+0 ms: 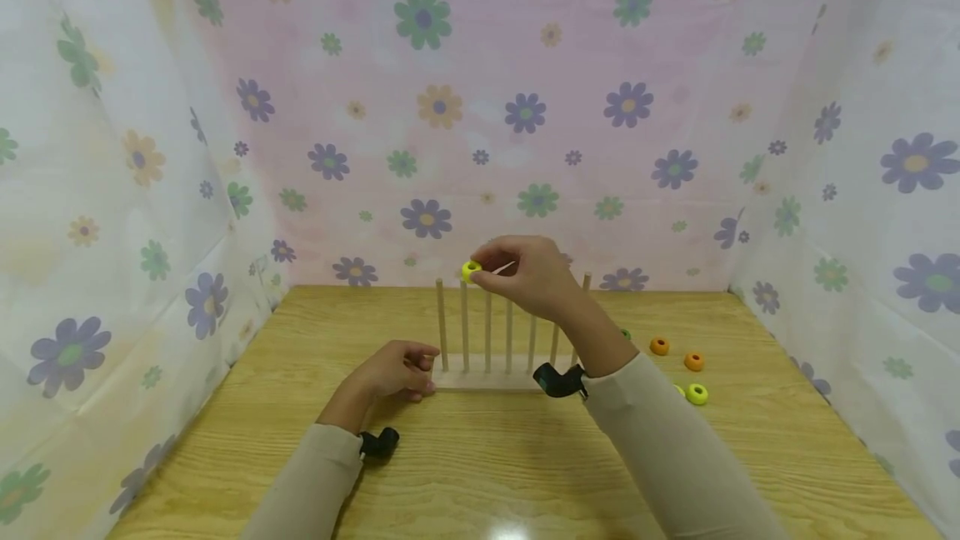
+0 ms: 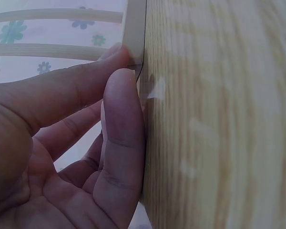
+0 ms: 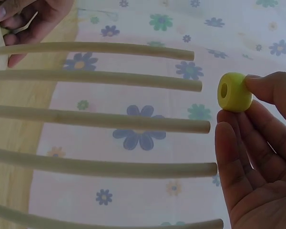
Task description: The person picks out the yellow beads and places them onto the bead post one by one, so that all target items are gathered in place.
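Note:
A yellow bead (image 1: pixel 467 275) with a hole through it is pinched between the thumb and fingers of my right hand (image 1: pixel 531 275). It hovers just above the tip of the second peg from the left on a wooden peg rack (image 1: pixel 487 382). In the right wrist view, a gap separates the bead (image 3: pixel 239 93) from the peg tips, its hole facing them. My left hand (image 1: pixel 390 372) holds the left end of the rack's base. The left wrist view shows its fingers (image 2: pixel 121 105) against the base's corner, low against the table.
Right of the rack lie loose beads: an orange bead (image 1: pixel 659 346), another orange bead (image 1: pixel 694 362), a yellow bead (image 1: pixel 697 394) and a partly hidden green bead (image 1: pixel 626 333). The right forearm partly covers this area. Flowered cloth (image 1: pixel 480 107) stands behind and at both sides of the table (image 1: pixel 450 465).

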A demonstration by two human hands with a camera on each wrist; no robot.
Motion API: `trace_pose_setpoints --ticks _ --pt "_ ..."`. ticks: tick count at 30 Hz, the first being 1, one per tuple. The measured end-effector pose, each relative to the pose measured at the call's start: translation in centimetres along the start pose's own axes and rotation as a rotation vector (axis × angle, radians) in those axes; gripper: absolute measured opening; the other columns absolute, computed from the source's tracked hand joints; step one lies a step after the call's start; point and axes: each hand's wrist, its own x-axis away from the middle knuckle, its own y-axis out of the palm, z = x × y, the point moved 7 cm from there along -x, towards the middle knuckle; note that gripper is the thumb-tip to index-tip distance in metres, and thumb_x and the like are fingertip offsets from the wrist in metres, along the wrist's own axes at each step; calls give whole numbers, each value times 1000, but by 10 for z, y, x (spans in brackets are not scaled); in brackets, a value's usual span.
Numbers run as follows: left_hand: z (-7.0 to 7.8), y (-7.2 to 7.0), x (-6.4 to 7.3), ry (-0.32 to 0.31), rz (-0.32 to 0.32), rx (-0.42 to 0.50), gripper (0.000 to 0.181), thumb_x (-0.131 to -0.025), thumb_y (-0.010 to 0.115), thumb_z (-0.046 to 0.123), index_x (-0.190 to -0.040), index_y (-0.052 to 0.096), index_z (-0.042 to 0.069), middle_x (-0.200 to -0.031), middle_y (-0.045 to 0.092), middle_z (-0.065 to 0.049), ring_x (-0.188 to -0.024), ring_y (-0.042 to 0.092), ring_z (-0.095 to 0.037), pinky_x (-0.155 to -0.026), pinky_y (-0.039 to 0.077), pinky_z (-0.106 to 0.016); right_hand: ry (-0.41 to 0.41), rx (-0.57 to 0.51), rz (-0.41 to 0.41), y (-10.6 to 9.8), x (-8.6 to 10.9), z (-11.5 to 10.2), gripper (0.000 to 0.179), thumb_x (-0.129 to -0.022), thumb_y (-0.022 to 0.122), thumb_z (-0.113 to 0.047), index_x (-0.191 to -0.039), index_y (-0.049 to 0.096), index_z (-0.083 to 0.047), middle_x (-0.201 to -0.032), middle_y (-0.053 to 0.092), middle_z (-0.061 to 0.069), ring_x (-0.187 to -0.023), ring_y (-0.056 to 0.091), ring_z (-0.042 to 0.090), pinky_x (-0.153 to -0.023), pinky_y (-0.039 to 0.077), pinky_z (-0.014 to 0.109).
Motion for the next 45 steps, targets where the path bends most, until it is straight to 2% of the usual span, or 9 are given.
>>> trace_pose_setpoints --ticks 11,23,32,45 --pt "-2 -1 0 10 -12 -11 63 -89 78 -2 -148 56 6 -111 55 -14 -89 69 -24 -70 62 -35 -19 -56 -30 17 -12 -4 20 -94 79 -26 -111 77 -16 -100 75 -3 -91 74 14 -77 62 25" --pt "0 0 -3 20 -25 -3 63 -89 78 -1 -148 56 5 -114 55 -15 -89 70 -23 -71 62 -34 -13 -48 -73 33 -26 -6 19 -95 78 -25 -112 77 -16 -101 75 -6 -91 73 7 -83 61 26" --pt "0 -2 0 14 -19 -2 64 -90 77 -2 -149 54 4 -111 56 -14 -89 70 -23 -71 62 -35 28 -65 -109 39 -29 -3 20 -95 78 -25 -114 77 -17 -103 75 -6 -92 73 8 -83 61 29" --pt "2 0 -1 10 -23 1 63 -90 78 -2 -148 55 3 -109 55 -12 -89 68 -23 -71 62 -34 34 -68 -116 42 -28 -4 17 -94 79 -23 -109 78 -16 -100 75 -6 -92 73 10 -83 61 25"
